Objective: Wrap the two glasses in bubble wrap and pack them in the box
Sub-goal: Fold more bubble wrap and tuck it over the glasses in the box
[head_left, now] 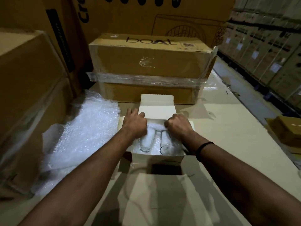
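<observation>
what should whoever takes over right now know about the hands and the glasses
Left hand: fingers curled down at the far left corner of the white box; what it grips is hidden.
Right hand: pinches bunched bubble wrap at the box's far end.
Things: left glass and right glass lie side by side inside the box, with wrap between and under them.
Done: both glasses are in the box.
Left: probably tuck the wrap over them, then close the lid, which stands open.
A spare sheet of wrap lies left of the box.
</observation>
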Tool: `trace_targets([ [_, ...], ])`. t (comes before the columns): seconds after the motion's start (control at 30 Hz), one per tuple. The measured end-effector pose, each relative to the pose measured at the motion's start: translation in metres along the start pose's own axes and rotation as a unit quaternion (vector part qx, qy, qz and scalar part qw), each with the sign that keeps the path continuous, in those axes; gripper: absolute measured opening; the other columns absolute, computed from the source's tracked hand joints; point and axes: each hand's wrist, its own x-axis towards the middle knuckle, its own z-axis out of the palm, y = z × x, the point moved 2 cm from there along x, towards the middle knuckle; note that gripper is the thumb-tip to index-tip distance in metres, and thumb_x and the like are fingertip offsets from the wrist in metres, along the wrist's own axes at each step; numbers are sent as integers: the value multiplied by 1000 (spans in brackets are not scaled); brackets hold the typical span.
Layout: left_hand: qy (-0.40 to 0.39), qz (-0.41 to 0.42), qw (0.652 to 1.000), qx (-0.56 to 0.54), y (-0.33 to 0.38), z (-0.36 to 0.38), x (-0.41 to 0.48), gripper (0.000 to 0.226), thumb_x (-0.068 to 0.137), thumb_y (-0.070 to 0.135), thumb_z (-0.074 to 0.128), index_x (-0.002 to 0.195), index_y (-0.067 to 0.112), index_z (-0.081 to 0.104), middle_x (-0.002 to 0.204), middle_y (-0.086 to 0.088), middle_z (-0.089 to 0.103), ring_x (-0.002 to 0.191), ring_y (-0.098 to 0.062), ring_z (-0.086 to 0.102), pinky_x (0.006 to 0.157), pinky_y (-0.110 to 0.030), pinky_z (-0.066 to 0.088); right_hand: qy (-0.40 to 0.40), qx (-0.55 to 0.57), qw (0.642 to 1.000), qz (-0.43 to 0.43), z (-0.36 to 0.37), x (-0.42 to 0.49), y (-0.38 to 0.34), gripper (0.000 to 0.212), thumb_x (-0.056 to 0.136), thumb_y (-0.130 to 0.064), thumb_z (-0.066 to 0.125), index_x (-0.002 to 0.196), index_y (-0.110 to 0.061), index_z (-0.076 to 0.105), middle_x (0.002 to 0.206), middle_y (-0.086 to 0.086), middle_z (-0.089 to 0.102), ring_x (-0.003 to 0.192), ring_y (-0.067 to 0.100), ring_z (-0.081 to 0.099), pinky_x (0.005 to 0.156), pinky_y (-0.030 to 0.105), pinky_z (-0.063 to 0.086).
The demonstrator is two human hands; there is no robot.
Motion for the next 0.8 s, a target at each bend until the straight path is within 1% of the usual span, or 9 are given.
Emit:
trace_targets([
  [0.13, -5, 6, 999, -32, -2, -6, -3, 38, 86, 36, 46, 115, 26, 69, 122, -1, 60, 113, -25, 44, 97, -46, 26, -74, -11, 997, 6, -6, -2, 4, 24, 91, -14, 49, 107, -20, 66, 106, 5, 69, 106, 27, 57, 89, 38, 38],
  [0.27, 108, -21, 992, -55, -8, -6, -15, 42, 85, 41, 48, 120, 28, 68, 130, 4, 55, 117, -21, 42, 96, -42, 28, -42, 33, 998, 23, -19, -15, 13, 33, 85, -13, 55, 115, -25, 65, 118, 1, 66, 112, 25, 56, 97, 43, 38],
  [0.4, 54, -26, 997, -38, -9, 1, -17, 40, 84, 40, 43, 107, 23, 72, 116, 7, 64, 111, -21, 44, 94, -44, 26, -89, -38, 995, 16, -21, -33, 15, 30, 87, -22, 51, 113, -26, 66, 116, -1, 67, 112, 24, 50, 94, 44, 30],
  [0.5, 15, -17, 999, -37, -4, 0, -15, 34, 87, 38, 41, 94, 19, 69, 105, 2, 66, 110, -23, 44, 100, -48, 23, -114, -51, 992, 22, -18, -34, 13, 28, 91, -22, 45, 109, -24, 67, 112, 1, 68, 112, 25, 48, 96, 47, 28],
  [0.57, -18, -21, 999, -41, -1, 0, -13, 32, 89, 36, 40, 92, 19, 68, 104, -2, 67, 112, -26, 44, 104, -51, 20, -133, -52, 989, 24, -16, -30, 9, 28, 92, -23, 46, 110, -25, 67, 113, 1, 68, 114, 25, 46, 97, 48, 27],
  [0.63, -39, -22, 997, -60, -1, 1, -10, 32, 91, 33, 40, 97, 19, 67, 109, -5, 67, 117, -28, 45, 107, -53, 16, -155, -61, 986, 23, -17, -25, 7, 24, 91, -23, 51, 109, -24, 67, 114, 2, 68, 116, 26, 43, 98, 48, 27],
  [0.7, -52, -19, 993, -108, -3, 1, -9, 34, 93, 31, 41, 115, 23, 65, 119, -6, 65, 125, -29, 44, 110, -53, 11, -164, -62, 984, 24, -24, -21, 6, 21, 90, -23, 54, 108, -23, 65, 114, 4, 67, 117, 27, 44, 100, 46, 27],
  [0.73, -48, -17, 990, -135, -4, -1, -9, 37, 93, 29, 43, 125, 27, 61, 122, -5, 64, 127, -28, 44, 111, -52, 10, -154, -50, 987, 24, -27, -18, 5, 22, 90, -21, 53, 109, -22, 64, 115, 5, 66, 117, 26, 47, 100, 45, 28],
  [0.8, 2, -33, 988, -152, -7, -6, -11, 41, 90, 28, 48, 129, 31, 59, 119, -2, 66, 124, -24, 46, 112, -50, 14, -117, 8, 993, 12, -32, -11, 3, 31, 91, -17, 48, 119, -20, 61, 117, 8, 66, 113, 26, 56, 97, 42, 38],
])
